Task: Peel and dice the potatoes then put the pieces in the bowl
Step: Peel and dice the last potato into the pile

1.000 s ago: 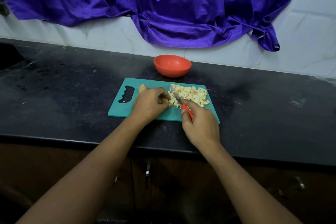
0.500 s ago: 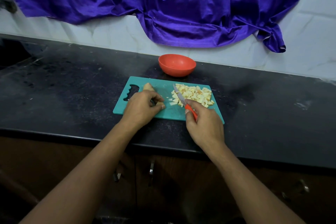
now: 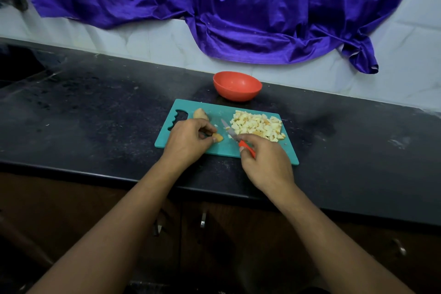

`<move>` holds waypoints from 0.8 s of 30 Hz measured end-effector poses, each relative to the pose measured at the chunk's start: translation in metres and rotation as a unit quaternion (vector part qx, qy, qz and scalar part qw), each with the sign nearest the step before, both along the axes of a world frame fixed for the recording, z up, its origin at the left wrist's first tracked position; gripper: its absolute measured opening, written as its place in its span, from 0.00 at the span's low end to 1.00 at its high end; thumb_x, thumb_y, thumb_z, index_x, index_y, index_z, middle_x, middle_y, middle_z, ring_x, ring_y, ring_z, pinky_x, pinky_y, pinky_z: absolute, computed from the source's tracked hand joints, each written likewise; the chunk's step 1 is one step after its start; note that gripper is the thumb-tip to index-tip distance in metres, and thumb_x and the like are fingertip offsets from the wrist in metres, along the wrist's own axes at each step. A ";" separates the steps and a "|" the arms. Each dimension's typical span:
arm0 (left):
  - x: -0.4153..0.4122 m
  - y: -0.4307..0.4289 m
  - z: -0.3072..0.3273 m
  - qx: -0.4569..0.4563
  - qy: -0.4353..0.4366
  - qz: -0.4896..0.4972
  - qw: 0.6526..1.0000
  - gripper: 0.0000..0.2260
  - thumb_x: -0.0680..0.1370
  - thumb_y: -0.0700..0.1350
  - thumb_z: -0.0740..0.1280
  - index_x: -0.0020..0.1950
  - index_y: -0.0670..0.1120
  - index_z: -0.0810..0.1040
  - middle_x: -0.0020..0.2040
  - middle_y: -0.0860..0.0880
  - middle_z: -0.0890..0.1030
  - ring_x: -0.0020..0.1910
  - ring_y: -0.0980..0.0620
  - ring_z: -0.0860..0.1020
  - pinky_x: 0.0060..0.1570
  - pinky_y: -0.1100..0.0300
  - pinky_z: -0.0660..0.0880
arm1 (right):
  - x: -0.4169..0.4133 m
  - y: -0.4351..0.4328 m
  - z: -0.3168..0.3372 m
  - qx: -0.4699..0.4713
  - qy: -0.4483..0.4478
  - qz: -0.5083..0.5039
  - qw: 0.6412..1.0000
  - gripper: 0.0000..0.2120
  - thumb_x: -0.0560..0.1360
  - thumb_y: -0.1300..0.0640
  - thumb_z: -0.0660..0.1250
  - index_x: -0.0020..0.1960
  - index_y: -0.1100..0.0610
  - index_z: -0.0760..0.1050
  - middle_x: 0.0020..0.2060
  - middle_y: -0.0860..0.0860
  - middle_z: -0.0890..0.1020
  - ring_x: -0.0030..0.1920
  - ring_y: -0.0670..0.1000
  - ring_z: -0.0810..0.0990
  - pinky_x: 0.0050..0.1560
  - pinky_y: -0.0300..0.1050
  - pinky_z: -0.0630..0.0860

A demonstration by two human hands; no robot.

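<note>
A teal cutting board [image 3: 222,148] lies on the black counter. On its right half sits a heap of diced potato [image 3: 259,124]. My left hand [image 3: 188,139] pinches a small potato piece [image 3: 217,137] against the board. A larger uncut potato chunk [image 3: 200,113] lies behind that hand, near the board's handle hole. My right hand [image 3: 265,162] grips a small knife [image 3: 235,137] by its orange handle, the blade pointing away from me between the pinched piece and the heap. An orange bowl [image 3: 237,86] stands just behind the board, and I see nothing inside it.
The black counter [image 3: 95,114] stretches left and right of the board. A purple cloth [image 3: 238,7] hangs on the white tiled wall behind. Wooden cabinet doors with metal handles [image 3: 202,219] sit below the counter's front edge.
My left hand has drawn back to the left and now pinches a small potato piece apart from the heap. The knife blade stays beside the diced heap.
</note>
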State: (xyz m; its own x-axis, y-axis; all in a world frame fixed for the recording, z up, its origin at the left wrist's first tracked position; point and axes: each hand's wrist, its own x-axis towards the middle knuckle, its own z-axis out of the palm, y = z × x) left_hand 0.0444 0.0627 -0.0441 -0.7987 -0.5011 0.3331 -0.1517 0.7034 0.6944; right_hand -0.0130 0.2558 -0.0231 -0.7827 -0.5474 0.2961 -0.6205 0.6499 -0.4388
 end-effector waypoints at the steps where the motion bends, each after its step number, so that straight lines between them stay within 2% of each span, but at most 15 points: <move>1: 0.000 0.000 0.000 0.000 0.003 0.001 1.000 0.08 0.73 0.52 0.79 0.51 0.54 0.85 0.42 0.60 0.83 0.39 0.67 0.78 0.41 0.74 0.70 | 0.001 -0.004 0.003 0.010 0.000 0.002 1.000 0.17 0.82 0.48 0.63 0.71 0.39 0.75 0.40 0.40 0.77 0.36 0.42 0.70 0.35 0.41 0.65; 5: 0.001 0.003 0.002 -0.008 -0.003 0.011 1.000 0.07 0.73 0.52 0.78 0.47 0.54 0.85 0.39 0.63 0.81 0.39 0.64 0.79 0.45 0.63 0.76 | 0.007 -0.021 0.017 0.060 0.007 0.002 0.998 0.17 0.82 0.49 0.63 0.70 0.41 0.77 0.50 0.45 0.83 0.43 0.48 0.77 0.40 0.45 0.70; 10: 0.001 0.003 0.003 -0.012 -0.005 0.009 1.000 0.05 0.73 0.51 0.78 0.45 0.54 0.84 0.37 0.61 0.81 0.40 0.63 0.79 0.46 0.59 0.78 | 0.009 -0.038 0.042 0.132 0.003 0.010 0.991 0.16 0.79 0.53 0.65 0.65 0.43 0.80 0.56 0.50 0.83 0.54 0.55 0.80 0.45 0.47 0.73; 13: 0.001 0.003 0.004 -0.014 -0.007 0.006 1.000 0.04 0.74 0.50 0.77 0.45 0.54 0.84 0.38 0.60 0.82 0.40 0.62 0.80 0.47 0.56 0.80 | 0.008 -0.046 0.052 0.168 0.013 0.007 0.986 0.15 0.78 0.54 0.65 0.63 0.46 0.81 0.55 0.51 0.83 0.52 0.55 0.79 0.46 0.48 0.74; 16: 0.001 0.004 0.006 -0.011 -0.013 0.005 1.000 0.05 0.74 0.48 0.77 0.44 0.55 0.83 0.39 0.59 0.83 0.41 0.62 0.81 0.49 0.54 0.81 | 0.015 -0.044 0.043 0.177 0.034 0.009 0.984 0.15 0.80 0.53 0.65 0.66 0.47 0.79 0.51 0.51 0.82 0.47 0.52 0.77 0.44 0.48 0.73; 21: 0.001 0.006 0.006 -0.015 0.000 0.013 1.000 0.03 0.73 0.47 0.76 0.44 0.54 0.84 0.38 0.59 0.83 0.41 0.63 0.81 0.49 0.55 0.81 | 0.036 -0.021 0.003 0.132 0.111 0.029 0.985 0.22 0.84 0.51 0.59 0.78 0.47 0.68 0.48 0.50 0.82 0.47 0.52 0.81 0.44 0.49 0.75; 24: 0.003 0.006 0.006 -0.017 -0.005 0.015 1.000 0.03 0.74 0.48 0.77 0.46 0.54 0.85 0.38 0.59 0.83 0.40 0.63 0.80 0.48 0.57 0.81 | 0.030 -0.018 0.002 0.117 0.087 0.031 0.989 0.21 0.84 0.51 0.59 0.77 0.45 0.70 0.48 0.49 0.82 0.46 0.50 0.80 0.44 0.47 0.76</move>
